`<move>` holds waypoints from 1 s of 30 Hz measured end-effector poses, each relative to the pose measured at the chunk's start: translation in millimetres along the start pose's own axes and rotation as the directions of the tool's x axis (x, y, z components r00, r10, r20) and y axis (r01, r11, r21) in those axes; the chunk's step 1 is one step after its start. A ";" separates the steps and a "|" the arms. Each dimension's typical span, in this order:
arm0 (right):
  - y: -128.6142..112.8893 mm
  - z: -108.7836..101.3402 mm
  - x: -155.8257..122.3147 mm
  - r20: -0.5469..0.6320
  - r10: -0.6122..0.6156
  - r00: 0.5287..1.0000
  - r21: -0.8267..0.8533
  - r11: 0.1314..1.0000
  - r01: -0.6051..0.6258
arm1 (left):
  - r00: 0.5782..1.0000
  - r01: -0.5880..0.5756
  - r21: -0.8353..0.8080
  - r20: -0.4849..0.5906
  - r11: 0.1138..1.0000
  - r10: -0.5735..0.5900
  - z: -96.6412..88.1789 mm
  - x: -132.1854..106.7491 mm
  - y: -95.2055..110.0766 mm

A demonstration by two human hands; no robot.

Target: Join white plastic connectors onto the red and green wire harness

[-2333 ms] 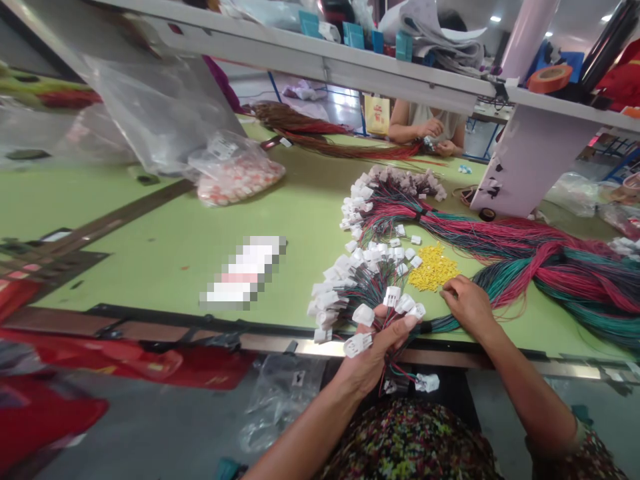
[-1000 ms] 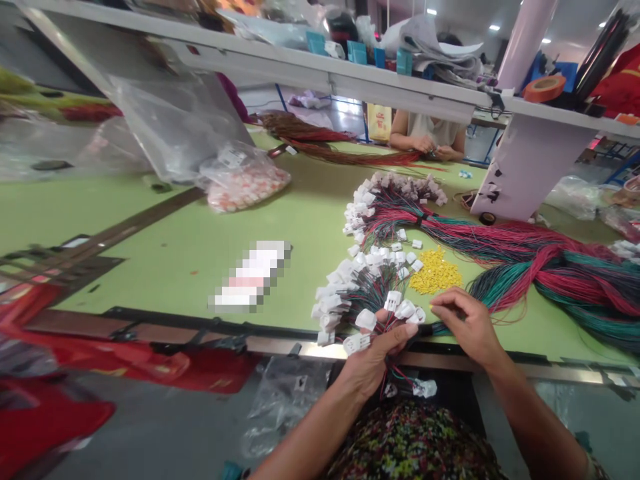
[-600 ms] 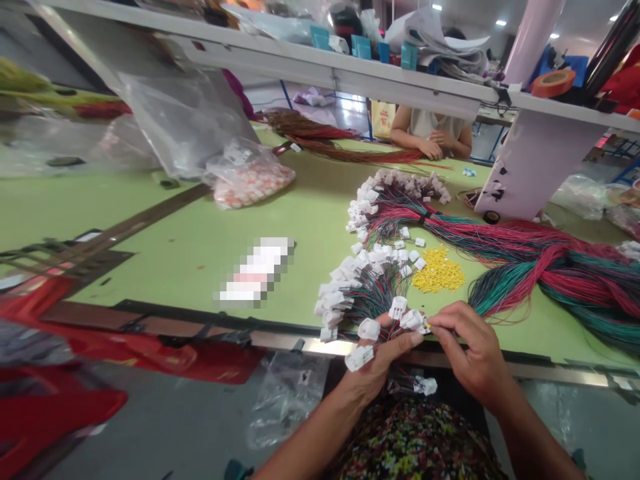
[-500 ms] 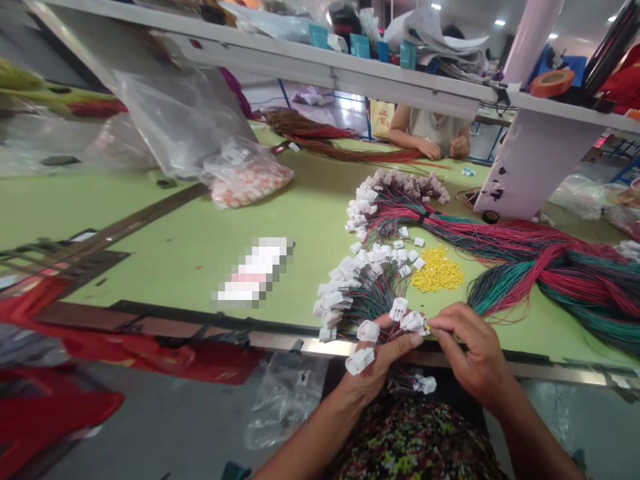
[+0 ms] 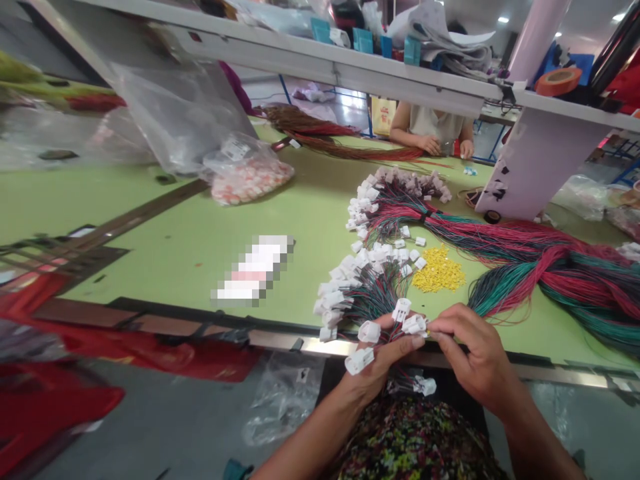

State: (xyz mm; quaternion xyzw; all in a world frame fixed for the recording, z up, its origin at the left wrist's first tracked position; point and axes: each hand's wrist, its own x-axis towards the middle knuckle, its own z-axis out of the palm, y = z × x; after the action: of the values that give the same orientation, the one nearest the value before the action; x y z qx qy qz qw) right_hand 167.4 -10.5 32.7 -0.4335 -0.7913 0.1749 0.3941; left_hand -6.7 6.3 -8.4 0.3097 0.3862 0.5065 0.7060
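Observation:
My left hand (image 5: 387, 350) is closed around thin wires that end in several white connectors, one of them a white connector (image 5: 414, 325) held up at the thumb tip. My right hand (image 5: 473, 350) pinches at the right end of that connector, thumb and forefinger together; a speck of yellow shows there, too small to make out fully. Beyond my hands lies a pile of small yellow pieces (image 5: 439, 270). To its left spreads a bunch of wires with white connectors (image 5: 343, 287). A taped bundle of red, green and black wires (image 5: 480, 233) runs off to the right.
A clear bag of pale orange and white parts (image 5: 250, 180) lies on the green table (image 5: 165, 267), near a blurred-out rectangular item (image 5: 255, 270). A shelf (image 5: 300, 63) crosses above. Across the table a person's hands (image 5: 445, 145) are at work near brown and red wires (image 5: 320, 137).
My hands stay almost in place, with the right fingers still at the connector's end. The co-worker's hands have moved a little farther apart. The view has shifted slightly.

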 end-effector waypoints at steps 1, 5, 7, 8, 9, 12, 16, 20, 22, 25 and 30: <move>0.2 0.0 0.1 0.001 0.004 1.000 0.009 1.000 -0.004 | 1.000 0.010 -0.010 0.000 1.000 -0.010 1.1 -0.9 1.7; 0.9 0.1 0.4 0.001 0.050 0.999 0.057 0.997 -0.050 | 0.999 0.040 -0.041 0.004 0.998 -0.040 1.9 -1.7 3.8; 0.4 0.5 0.8 -0.007 0.077 0.997 0.084 0.994 -0.076 | 0.999 0.044 -0.043 0.007 0.998 -0.044 0.8 -1.1 3.1; 0.0 0.7 1.2 -0.013 0.088 0.996 0.099 0.991 -0.086 | 0.999 0.044 -0.038 0.007 0.998 -0.044 0.2 -0.8 2.6; -0.5 0.9 1.7 -0.021 0.095 0.995 0.115 0.989 -0.092 | 0.999 0.044 -0.032 0.007 0.999 -0.044 -0.2 -0.6 2.1; -0.6 2.0 3.0 -0.035 0.129 0.991 0.167 0.978 -0.122 | 0.999 0.045 -0.028 -0.005 0.999 -0.045 -0.2 -0.5 1.6; 3.8 5.8 3.2 -0.028 0.235 0.972 0.255 0.941 -0.221 | 0.999 0.037 -0.030 -0.033 0.999 -0.038 1.4 -0.5 1.6; 8.7 12.9 2.4 0.003 0.382 0.924 0.466 0.817 -0.339 | 0.999 0.020 -0.021 -0.036 1.000 -0.021 3.3 -0.5 1.3; 9.9 16.4 2.0 0.032 0.426 0.904 0.551 0.747 -0.372 | 0.999 0.012 -0.023 -0.039 1.000 -0.013 4.5 -0.9 1.2; 12.0 21.0 1.6 0.075 0.481 0.873 0.626 0.659 -0.417 | 0.999 0.016 -0.033 -0.049 0.999 -0.017 5.0 -1.0 0.9; 18.1 26.6 1.1 0.109 0.547 0.830 0.694 0.556 -0.457 | 0.999 0.013 0.022 -0.042 1.000 -0.012 -1.6 4.3 -4.7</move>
State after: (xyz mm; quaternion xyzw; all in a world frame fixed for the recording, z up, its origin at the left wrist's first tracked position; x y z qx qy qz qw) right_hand 156.4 2.3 5.4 -0.4696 -0.4836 0.5374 0.5068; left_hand -5.1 9.0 -14.1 0.3045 0.4087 0.5042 0.6972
